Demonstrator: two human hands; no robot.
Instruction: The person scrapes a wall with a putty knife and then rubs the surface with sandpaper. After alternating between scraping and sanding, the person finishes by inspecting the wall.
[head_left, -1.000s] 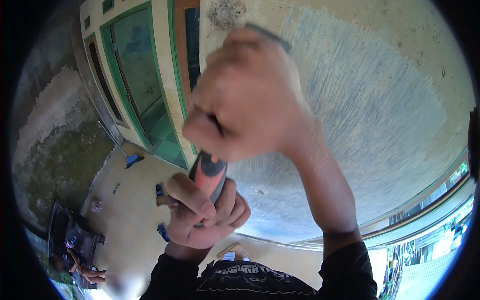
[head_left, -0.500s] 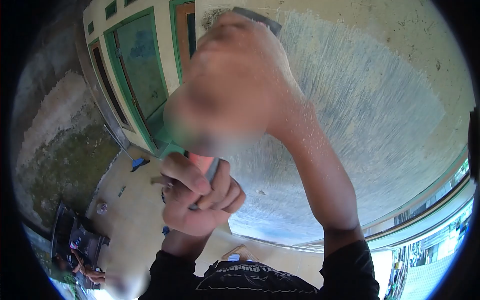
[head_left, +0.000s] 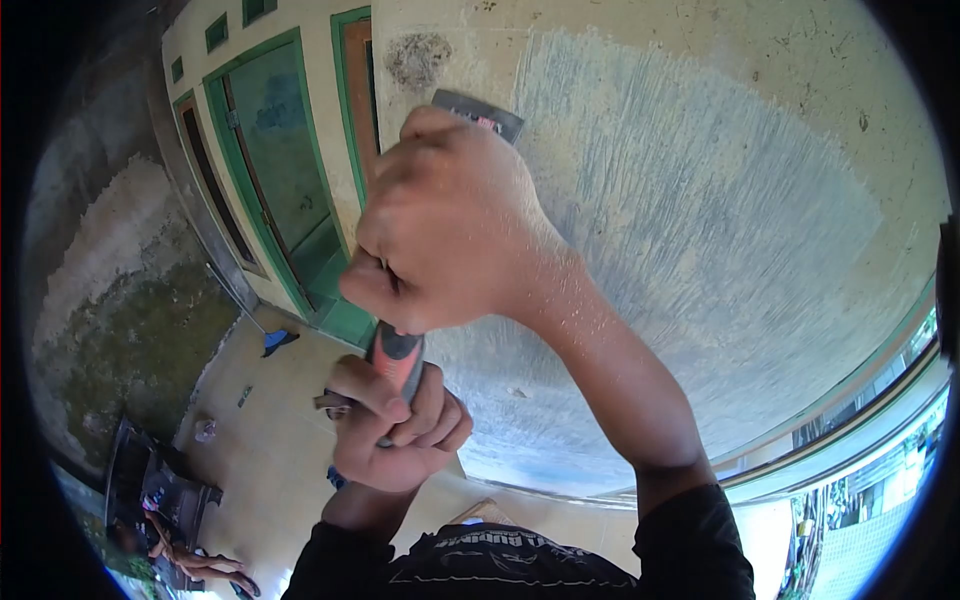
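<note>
You are pulling your right hand (head_left: 450,230) back toward you after pushing it farther up, so the grey metal scraper blade (head_left: 478,108) is sitting nearer on the scraped blue-grey wall (head_left: 700,250). Your left hand (head_left: 395,425), gripping the red-and-black handle (head_left: 397,355), is dropping back too.

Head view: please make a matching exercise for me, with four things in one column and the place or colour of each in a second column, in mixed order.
Column one:
1. left hand
2. scraper blade
3. door frame
4. sleeve

Column two:
a. black
b. against the wall, above the right hand
c. green
d. closed low on the scraper handle

Right pairs: 1-d, 2-b, 3-c, 4-a.
</note>
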